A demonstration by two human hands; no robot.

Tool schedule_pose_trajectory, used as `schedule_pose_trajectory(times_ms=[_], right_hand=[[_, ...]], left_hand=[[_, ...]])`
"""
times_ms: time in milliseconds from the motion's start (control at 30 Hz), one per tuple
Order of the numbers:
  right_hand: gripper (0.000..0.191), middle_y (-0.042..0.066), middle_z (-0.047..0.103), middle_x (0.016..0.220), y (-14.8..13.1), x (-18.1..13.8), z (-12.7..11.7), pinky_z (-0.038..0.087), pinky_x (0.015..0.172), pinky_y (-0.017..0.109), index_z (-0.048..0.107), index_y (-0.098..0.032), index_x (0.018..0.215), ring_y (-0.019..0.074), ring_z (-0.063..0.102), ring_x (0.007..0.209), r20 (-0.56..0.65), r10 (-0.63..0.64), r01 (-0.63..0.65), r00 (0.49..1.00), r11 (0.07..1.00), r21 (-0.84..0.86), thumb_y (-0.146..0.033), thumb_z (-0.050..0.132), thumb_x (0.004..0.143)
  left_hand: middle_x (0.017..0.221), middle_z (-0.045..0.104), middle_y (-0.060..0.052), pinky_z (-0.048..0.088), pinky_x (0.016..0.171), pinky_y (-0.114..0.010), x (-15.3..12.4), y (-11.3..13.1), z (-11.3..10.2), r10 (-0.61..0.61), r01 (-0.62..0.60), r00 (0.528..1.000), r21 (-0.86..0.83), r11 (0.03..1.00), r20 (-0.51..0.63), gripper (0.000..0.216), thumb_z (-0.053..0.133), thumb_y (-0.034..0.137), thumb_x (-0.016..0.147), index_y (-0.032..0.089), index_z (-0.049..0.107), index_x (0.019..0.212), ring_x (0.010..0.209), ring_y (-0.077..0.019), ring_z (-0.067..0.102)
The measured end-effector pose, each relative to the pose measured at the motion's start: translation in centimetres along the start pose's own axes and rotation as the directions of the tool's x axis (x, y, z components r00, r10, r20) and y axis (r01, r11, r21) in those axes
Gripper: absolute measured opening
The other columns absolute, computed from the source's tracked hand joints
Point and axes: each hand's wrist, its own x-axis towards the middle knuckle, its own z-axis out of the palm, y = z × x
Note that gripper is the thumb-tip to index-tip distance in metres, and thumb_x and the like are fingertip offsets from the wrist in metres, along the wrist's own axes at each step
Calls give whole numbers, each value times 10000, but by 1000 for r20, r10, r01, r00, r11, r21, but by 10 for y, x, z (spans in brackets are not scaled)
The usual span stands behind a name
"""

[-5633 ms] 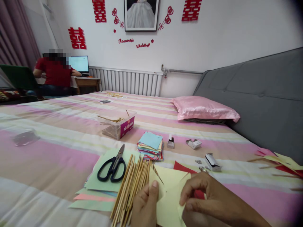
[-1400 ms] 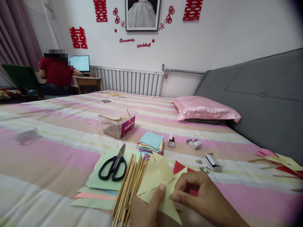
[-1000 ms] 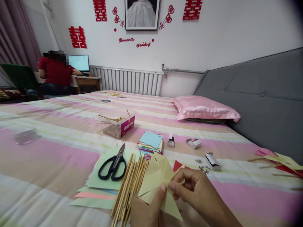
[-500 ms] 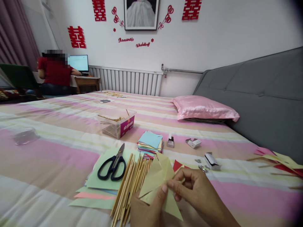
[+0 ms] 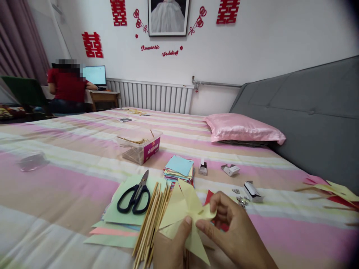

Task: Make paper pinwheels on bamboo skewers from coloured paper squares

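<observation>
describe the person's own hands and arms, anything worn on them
Both are bare. The left hand and right hand show no gloves, rings or watch, and the right forearm that shows has no sleeve or band. Only a little of the left wrist is in frame. Nails are short and unpainted.

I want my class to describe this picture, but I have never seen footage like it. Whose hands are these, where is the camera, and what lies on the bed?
There is no machine: a person wears a camera on the head, looking forward and down. The left hand and right hand pinch a pale yellow folded paper between them. On the striped bedsheet lie black scissors, wooden sticks, a stack of coloured paper squares and a clear box. A pink pillow lies farther back. Another person sits at a desk.
</observation>
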Motion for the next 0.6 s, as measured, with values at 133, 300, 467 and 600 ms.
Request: schedule_pose_trajectory(times_ms=[133, 300, 467, 600], right_hand=[[435, 13, 653, 804, -3, -1, 1, 484, 613, 299, 347, -251, 922, 189, 633, 693, 10, 19, -20, 1000, 980, 200, -294, 687, 654], [712, 34, 667, 801, -4, -1, 3, 491, 621, 344, 228, -264, 1231, 207, 633, 665, 31, 82, -87, 996, 959, 270, -321, 680, 684], [706, 9, 649, 748, -5, 0, 4, 491, 647, 342, 258, -245, 1232, 203, 624, 664, 51, 121, -130, 991, 948, 289, -306, 689, 676], [717, -1, 626, 766, -6, 1, 0, 490, 653, 328, 320, -240, 1210, 206, 628, 679, 49, 136, -144, 990, 919, 366, -320, 724, 623]], left_hand=[[877, 734, -103, 522, 715, -344, -3, 2, 4, -1, 2, 1000, -82, 997, 14, 777, 775, 212, 521, 152, 470, 1233, 831, -283, 666], [812, 741, -99, 526, 701, -363, -6, 1, 8, -9, 11, 1000, -101, 995, 15, 752, 774, 192, 508, 138, 500, 1206, 780, -290, 674], [839, 737, -117, 509, 762, -371, -4, -8, 7, 12, -13, 1000, -69, 998, -16, 700, 792, 208, 474, 135, 567, 1134, 837, -297, 663], [846, 735, -122, 494, 791, -397, -4, -8, 5, -6, 9, 999, -73, 997, 49, 602, 790, 247, 487, 137, 625, 1055, 886, -310, 646]])
